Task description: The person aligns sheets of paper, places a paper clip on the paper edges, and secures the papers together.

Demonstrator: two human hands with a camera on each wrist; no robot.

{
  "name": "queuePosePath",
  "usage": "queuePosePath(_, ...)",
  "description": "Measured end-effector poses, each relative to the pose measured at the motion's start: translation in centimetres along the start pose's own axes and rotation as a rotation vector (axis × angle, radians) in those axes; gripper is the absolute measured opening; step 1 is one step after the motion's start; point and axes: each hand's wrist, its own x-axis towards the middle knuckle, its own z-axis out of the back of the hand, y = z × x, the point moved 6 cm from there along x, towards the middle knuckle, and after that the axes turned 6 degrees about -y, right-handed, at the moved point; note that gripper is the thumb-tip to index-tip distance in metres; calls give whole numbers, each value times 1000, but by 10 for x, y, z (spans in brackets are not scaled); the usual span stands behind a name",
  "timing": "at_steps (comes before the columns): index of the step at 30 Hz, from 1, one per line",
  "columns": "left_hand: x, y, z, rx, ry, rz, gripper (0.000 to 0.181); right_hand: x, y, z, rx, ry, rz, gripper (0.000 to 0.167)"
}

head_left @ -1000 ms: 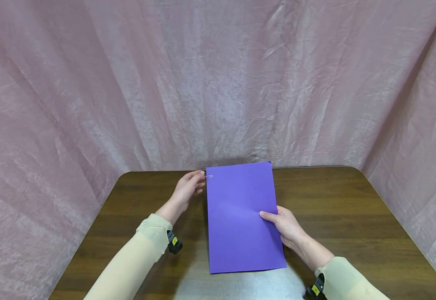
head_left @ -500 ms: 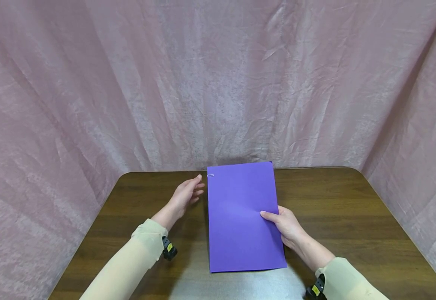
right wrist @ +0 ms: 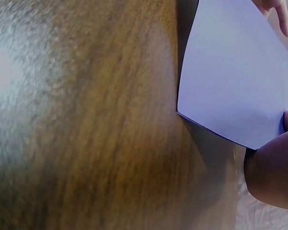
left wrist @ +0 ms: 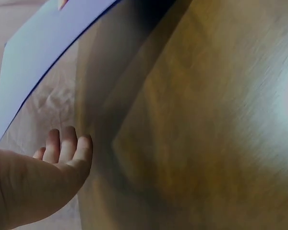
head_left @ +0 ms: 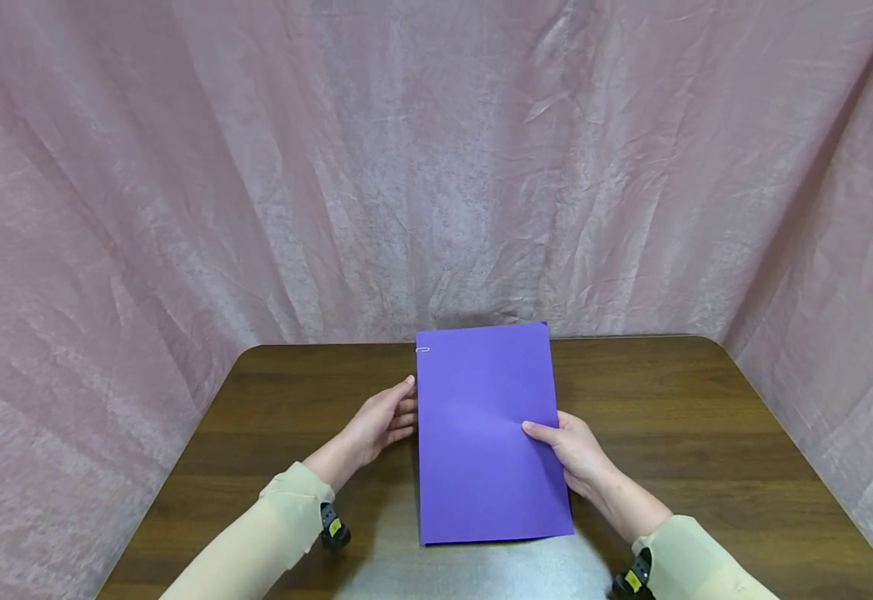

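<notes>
A purple sheet of paper (head_left: 481,383) is held up off the table in the head view, its long sides running away from me. A small pale paper clip (head_left: 423,350) sits on its left edge near the far corner. My right hand (head_left: 580,452) pinches the right edge, thumb on the top face and the other fingers hidden beneath. Close by the left edge, my left hand (head_left: 378,423) has loosely bent fingers and grips nothing. In the left wrist view a gap shows between that hand's fingers (left wrist: 69,148) and the paper's edge; whether any fingertip touches it I cannot tell.
A brown wood-grain table (head_left: 691,417) with rounded far corners lies under the paper. Pink crushed-velvet curtains (head_left: 436,167) hang right behind its far edge and along the sides. Light glares off the near middle of the tabletop.
My left hand has come away from the paper clip and moved toward me, down along the paper's left edge. The right hand and the paper have barely moved.
</notes>
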Motion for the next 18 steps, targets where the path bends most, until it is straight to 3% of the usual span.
queuePosePath(8,-19,20,-18,-68,103,40,74,0,1,1,9,-8,-8,21)
queuePosePath(18,-35,30,-36,-189,94,19,53,-1,5,3,15,-11,2,16)
